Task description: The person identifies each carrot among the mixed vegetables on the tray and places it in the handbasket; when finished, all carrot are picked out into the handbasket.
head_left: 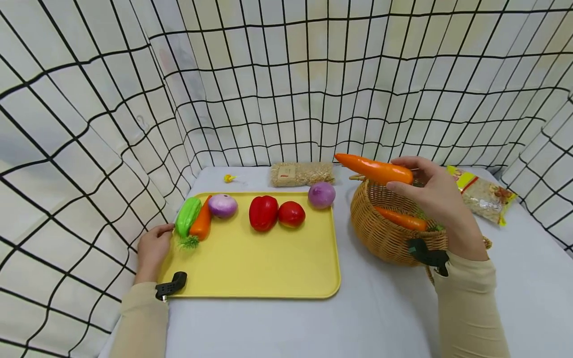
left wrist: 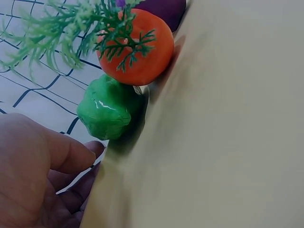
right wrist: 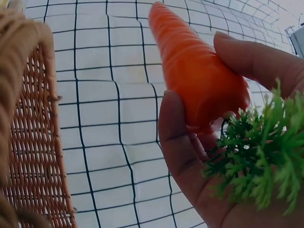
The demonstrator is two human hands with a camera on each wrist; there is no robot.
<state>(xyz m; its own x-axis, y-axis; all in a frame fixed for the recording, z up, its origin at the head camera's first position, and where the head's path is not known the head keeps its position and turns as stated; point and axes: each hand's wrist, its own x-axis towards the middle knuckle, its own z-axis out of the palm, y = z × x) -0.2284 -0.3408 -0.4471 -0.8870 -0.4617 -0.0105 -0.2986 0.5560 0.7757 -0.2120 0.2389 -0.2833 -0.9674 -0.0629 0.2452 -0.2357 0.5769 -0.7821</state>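
Transfer stage: right hand (head_left: 437,195) pinching a carrot (head_left: 377,170) raised at the basket (head_left: 379,239), the next move presumably calling for carriage to the tray (head_left: 268,266) left of it; left hand (head_left: 153,247) at the tray's edge, grip too hidden to tell.

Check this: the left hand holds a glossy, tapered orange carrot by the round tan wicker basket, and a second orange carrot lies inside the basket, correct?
Wrong hand: in the head view, the right hand holds the glossy, tapered orange carrot by the round tan wicker basket. The second orange carrot does lie inside the basket.
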